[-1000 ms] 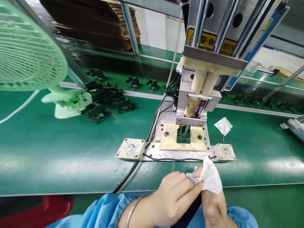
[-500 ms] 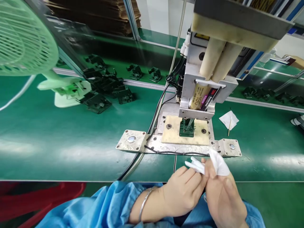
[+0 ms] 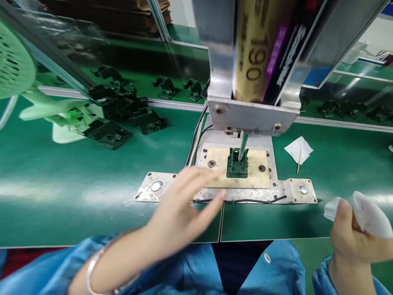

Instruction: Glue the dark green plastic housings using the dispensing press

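My left hand reaches forward over the green mat with its fingers stretched out, blurred by motion, close to the metal base plate. It holds nothing. My right hand is at the right edge, closed around a white cloth. A dark green part sits on the cream fixture block under the dispenser nozzle. The glue cartridge marked 190 hangs large above.
A pile of dark green parts lies at the left by a pale green fan. More parts sit on the far belt. A white wipe with a wooden stick lies right of the fixture. Black cables run to the plate.
My hands have parted: the left let go of the cloth and moved forward toward the plate, the right swung right with the cloth. The view moved closer under the dispenser.
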`<state>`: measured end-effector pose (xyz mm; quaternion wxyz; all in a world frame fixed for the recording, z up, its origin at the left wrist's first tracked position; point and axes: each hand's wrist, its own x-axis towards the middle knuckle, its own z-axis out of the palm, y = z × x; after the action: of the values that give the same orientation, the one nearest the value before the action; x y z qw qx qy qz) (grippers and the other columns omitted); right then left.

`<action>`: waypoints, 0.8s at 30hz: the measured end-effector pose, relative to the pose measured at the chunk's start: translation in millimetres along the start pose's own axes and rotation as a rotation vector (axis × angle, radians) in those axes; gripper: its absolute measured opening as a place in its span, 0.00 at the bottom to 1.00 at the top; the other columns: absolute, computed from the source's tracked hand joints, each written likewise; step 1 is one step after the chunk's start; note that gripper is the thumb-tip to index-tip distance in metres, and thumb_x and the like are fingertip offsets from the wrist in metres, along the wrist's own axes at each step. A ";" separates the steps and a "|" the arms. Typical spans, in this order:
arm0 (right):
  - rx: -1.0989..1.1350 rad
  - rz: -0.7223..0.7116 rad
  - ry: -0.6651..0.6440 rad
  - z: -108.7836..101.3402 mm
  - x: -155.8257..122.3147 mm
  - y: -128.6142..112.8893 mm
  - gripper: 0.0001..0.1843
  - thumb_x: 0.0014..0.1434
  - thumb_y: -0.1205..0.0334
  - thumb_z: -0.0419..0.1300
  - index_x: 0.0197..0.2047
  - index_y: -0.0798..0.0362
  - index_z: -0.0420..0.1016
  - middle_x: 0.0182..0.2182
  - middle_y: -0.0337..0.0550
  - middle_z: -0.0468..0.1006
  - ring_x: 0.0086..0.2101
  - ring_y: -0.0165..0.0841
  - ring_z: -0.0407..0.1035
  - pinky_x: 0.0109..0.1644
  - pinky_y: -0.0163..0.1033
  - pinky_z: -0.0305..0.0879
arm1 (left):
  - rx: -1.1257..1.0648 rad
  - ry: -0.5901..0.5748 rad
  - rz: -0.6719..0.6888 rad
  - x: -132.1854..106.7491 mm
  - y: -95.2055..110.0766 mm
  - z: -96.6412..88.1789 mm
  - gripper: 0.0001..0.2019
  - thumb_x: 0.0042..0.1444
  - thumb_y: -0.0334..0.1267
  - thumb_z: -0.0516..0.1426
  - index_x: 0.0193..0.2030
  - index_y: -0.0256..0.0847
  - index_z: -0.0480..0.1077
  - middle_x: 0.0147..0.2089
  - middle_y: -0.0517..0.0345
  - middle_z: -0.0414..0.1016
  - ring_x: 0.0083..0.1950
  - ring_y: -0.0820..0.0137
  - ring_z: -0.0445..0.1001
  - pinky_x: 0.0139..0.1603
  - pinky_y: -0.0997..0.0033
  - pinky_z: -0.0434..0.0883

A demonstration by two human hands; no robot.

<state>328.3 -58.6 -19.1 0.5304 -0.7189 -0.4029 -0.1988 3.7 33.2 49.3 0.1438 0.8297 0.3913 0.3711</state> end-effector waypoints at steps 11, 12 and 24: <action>0.044 0.326 -0.214 30.4 -11.7 27.8 0.32 0.58 0.37 0.63 0.48 0.60 0.82 0.35 0.53 0.82 0.35 0.46 0.78 0.44 0.50 0.73 | -0.476 -0.482 -0.494 69.5 -43.6 20.5 0.32 0.46 0.50 0.68 0.57 0.37 0.70 0.56 0.44 0.77 0.55 0.54 0.76 0.60 0.50 0.71; 0.054 0.333 -0.216 29.7 -11.0 27.5 0.32 0.57 0.37 0.63 0.48 0.59 0.82 0.35 0.53 0.82 0.35 0.46 0.78 0.45 0.50 0.74 | -0.554 -0.482 -0.507 69.8 -42.7 19.5 0.32 0.47 0.49 0.69 0.57 0.37 0.71 0.56 0.44 0.77 0.55 0.54 0.76 0.61 0.50 0.70; 0.121 0.399 -0.160 29.1 -7.8 31.1 0.33 0.55 0.38 0.66 0.49 0.61 0.81 0.37 0.56 0.83 0.41 0.51 0.78 0.51 0.56 0.73 | -0.615 -0.510 -0.843 46.9 -21.6 4.5 0.22 0.52 0.50 0.63 0.46 0.35 0.76 0.34 0.53 0.79 0.33 0.66 0.77 0.36 0.66 0.74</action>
<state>344.1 -38.1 -53.8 0.5677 -0.7648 -0.3046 -0.0078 14.9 83.0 58.4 0.6032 0.5857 0.5151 0.1669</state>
